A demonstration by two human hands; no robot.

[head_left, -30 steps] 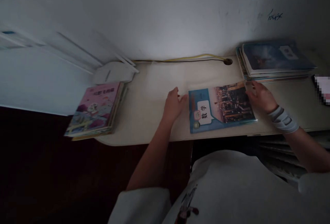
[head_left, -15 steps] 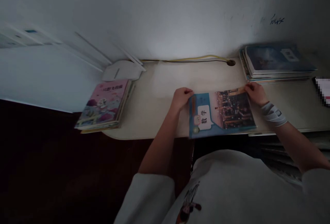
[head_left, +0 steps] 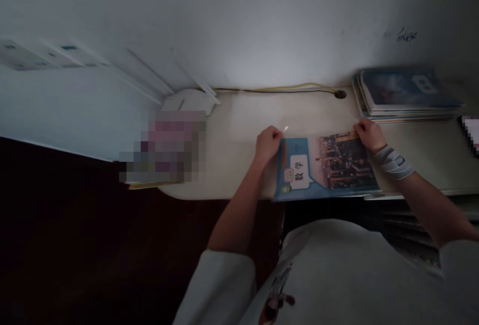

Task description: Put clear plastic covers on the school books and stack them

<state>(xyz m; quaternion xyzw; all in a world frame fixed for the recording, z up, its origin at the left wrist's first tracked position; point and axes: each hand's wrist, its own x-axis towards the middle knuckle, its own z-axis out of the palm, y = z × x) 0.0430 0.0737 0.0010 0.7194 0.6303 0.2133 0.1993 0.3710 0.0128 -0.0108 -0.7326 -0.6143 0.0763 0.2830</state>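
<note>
A blue textbook (head_left: 325,165) with a city photo and the characters 数学 on its cover lies across the table's front edge, its lower edge at or just over that edge. Clear plastic film, looking like a book cover, shows as a glint at the book's upper left corner. My left hand (head_left: 267,143) is closed in a pinch on this film at that corner. At the upper right corner my right hand (head_left: 370,135), with a grey band around the wrist, pinches too, apparently on the film's edge; the exact contact is hard to make out.
A pile of books (head_left: 411,93) stands at the back right against the wall. On the left, another pile (head_left: 164,145) is blurred by pixels. A white object (head_left: 187,100) sits behind it. Cables (head_left: 277,87) run along the wall to a hole (head_left: 340,94) in the white table (head_left: 224,165).
The view has shifted slightly. Both hands keep their pinches at the upper corners. The textbook lies a little nearer to me, and a glint of clear film now shows by my left fingertips.
</note>
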